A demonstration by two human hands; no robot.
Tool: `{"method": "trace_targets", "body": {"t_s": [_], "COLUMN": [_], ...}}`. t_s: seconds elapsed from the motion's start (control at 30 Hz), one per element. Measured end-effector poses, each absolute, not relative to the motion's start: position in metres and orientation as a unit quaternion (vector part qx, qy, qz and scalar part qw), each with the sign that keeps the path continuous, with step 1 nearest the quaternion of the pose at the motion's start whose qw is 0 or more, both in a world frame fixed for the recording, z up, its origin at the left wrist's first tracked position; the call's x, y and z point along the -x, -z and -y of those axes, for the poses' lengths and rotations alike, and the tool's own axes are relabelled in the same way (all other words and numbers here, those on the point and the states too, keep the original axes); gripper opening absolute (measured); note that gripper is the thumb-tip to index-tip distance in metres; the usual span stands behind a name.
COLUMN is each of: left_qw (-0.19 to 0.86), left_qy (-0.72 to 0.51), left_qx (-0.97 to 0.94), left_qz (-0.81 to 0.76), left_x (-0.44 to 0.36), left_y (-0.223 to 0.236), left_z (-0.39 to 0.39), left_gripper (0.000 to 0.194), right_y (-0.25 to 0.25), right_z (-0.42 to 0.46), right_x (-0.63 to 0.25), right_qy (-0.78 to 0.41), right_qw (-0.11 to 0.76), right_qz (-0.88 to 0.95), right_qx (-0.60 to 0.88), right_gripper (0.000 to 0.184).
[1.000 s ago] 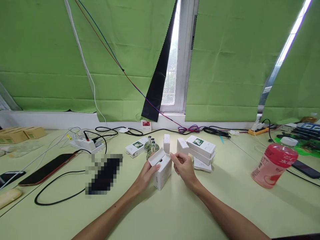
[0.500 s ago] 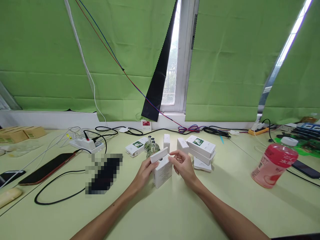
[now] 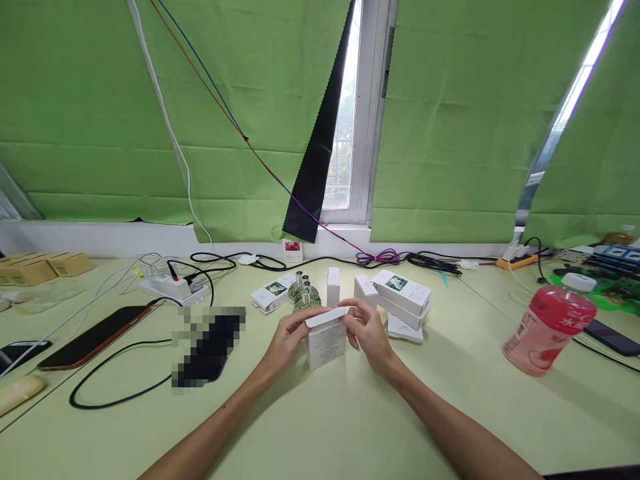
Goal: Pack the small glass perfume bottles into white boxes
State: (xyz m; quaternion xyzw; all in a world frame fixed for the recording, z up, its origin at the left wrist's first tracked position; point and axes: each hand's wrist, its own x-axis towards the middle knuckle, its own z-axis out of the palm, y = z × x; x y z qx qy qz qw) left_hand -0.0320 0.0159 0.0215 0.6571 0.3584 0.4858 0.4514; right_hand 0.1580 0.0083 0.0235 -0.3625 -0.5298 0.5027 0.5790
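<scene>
A small white carton (image 3: pixel 326 347) with faint printed text stands upright on the table between my hands. Its top flap (image 3: pixel 327 317) is folded over nearly level. My left hand (image 3: pixel 290 335) grips the carton's upper left side, fingers passing behind the flap. On the upper right edge, my right hand (image 3: pixel 367 331) pinches the carton, with its fingertips at the flap. Just behind stand several small glass bottles (image 3: pixel 305 293) with silver caps, partly hidden by my left hand and the carton.
White cartons (image 3: pixel 403 291) lie stacked at right; others (image 3: pixel 333 287) stand behind, and one (image 3: pixel 273 293) lies left. A pink bottle (image 3: pixel 547 330) stands far right. Phones (image 3: pixel 95 338), a power strip (image 3: pixel 173 288) and cables occupy the left. Coiled black cable (image 3: pixel 434 264) runs along the back.
The carton's top flap has come down from raised to nearly level over the opening. The carton has turned slightly to face me, and my left fingers have moved over its top.
</scene>
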Motion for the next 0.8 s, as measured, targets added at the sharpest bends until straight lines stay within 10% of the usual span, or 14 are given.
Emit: {"method": "trace_targets", "body": {"t_s": [0.8], "left_qw": [0.392], "left_qy": [-0.514], "left_qx": [-0.685], "left_qz": [-0.337], "left_x": [0.0275], "left_y": [-0.0257], "left_z": [-0.009], "left_gripper": [0.027], "right_y": [-0.0207], "right_z": [-0.0117], "right_x": [-0.1594], "right_qy": [-0.533], "right_qw": [0.58], "right_qz": [0.504], "right_qx": [0.353], "right_gripper": [0.027]}}
